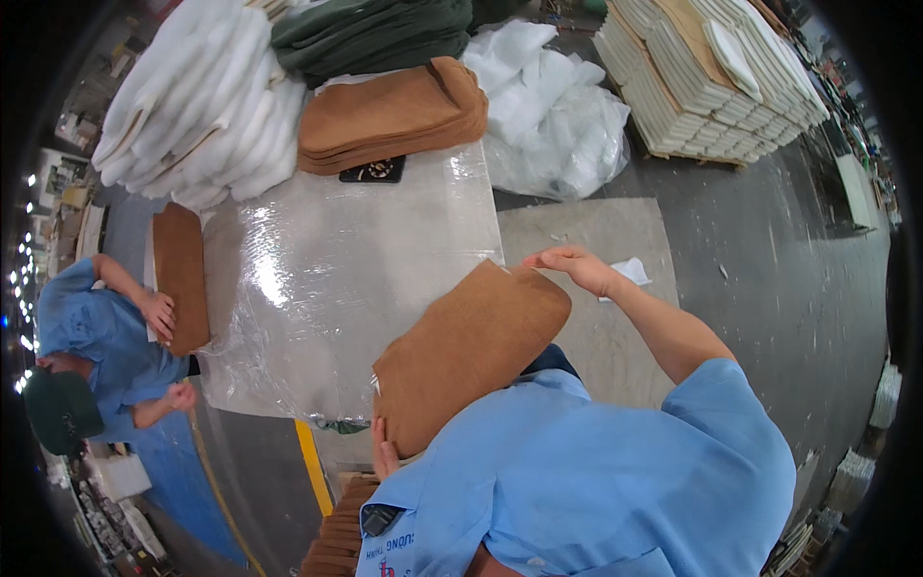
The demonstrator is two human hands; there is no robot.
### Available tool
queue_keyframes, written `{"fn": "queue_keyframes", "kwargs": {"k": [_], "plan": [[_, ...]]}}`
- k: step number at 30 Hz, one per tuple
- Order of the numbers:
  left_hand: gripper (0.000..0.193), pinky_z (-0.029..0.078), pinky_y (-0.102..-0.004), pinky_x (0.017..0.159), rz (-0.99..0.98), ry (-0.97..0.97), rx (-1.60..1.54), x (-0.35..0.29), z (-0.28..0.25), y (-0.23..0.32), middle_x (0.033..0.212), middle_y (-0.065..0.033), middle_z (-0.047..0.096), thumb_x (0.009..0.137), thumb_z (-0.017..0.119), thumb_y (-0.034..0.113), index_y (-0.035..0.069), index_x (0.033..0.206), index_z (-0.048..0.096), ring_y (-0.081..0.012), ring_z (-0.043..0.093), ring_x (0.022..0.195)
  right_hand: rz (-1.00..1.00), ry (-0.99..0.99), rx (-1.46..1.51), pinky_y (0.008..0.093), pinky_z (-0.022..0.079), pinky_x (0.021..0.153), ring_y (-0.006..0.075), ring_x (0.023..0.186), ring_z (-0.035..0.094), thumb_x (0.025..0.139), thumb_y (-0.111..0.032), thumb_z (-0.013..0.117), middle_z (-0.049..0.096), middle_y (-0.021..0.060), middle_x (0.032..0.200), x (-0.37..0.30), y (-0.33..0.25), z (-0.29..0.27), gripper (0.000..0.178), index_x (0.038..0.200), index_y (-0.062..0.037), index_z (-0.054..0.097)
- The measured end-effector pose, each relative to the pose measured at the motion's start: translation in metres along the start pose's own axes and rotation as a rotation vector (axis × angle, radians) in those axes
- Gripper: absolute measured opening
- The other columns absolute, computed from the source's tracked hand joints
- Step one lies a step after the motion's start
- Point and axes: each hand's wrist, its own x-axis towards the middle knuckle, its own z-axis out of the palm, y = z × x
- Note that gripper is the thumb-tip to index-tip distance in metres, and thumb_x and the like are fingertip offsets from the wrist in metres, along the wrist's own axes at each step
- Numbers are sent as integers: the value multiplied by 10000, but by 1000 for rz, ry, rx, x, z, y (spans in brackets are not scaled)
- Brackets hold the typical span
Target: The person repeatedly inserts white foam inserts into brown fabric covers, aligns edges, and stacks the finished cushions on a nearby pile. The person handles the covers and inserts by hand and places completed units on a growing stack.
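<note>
A brown fabric-covered cushion (471, 351) lies slantwise against my front, over the near right edge of the table. Bits of white show along its edges. My left hand (386, 450) holds its lower left end, fingers along the edge, thumb hidden. At its far right corner, my right hand (574, 266) grips the edge between fingers and thumb. Farther up the table sits a stack of brown fabric pieces (389, 113), beside a small black item (373, 170).
The table (356, 279) is wrapped in shiny clear film. White padding (197, 106), dark green fabric (370, 34) and crumpled clear plastic (553, 125) lie at the back. A co-worker (96, 317) at left handles a brown cushion (181, 279). Bundled white boards (711, 77) stand back right.
</note>
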Motion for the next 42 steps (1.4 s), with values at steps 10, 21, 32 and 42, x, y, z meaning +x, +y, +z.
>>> {"fn": "queue_keyframes", "kwargs": {"k": [10, 21, 32, 42], "plan": [[670, 413, -405, 1130, -344, 369, -338, 84, 28, 43, 1394, -162, 639, 1118, 320, 495, -47, 1266, 685, -285, 578, 1282, -214, 298, 393, 340, 504, 988, 222, 1027, 699, 1115, -534, 337, 777, 162, 1041, 25, -1, 36, 697, 1141, 40, 733], [813, 435, -444, 1097, -310, 434, -550, 87, 31, 28, 1249, -147, 683, 1074, 279, 677, -1, 1275, 680, -281, 597, 1218, -222, 291, 559, 329, 542, 883, 233, 889, 721, 1063, -663, 394, 766, 179, 945, 54, 35, 38, 791, 1045, 49, 738], [765, 342, -448, 1208, -316, 519, -986, 129, 52, 35, 1487, -121, 575, 1095, 250, 650, 38, 1447, 544, -301, 518, 1392, -129, 614, 407, 411, 462, 1018, 230, 1078, 636, 1087, -629, 392, 731, 115, 1165, 81, 62, 48, 746, 1166, 22, 748], [559, 489, -387, 1037, -401, 293, -381, 68, 41, 42, 1331, -150, 668, 1074, 570, 467, -3, 1374, 609, -270, 626, 1225, -18, 362, 90, 361, 539, 859, 200, 1018, 675, 986, -419, 723, 726, 117, 1132, -10, 49, 27, 529, 1282, 16, 665]]}}
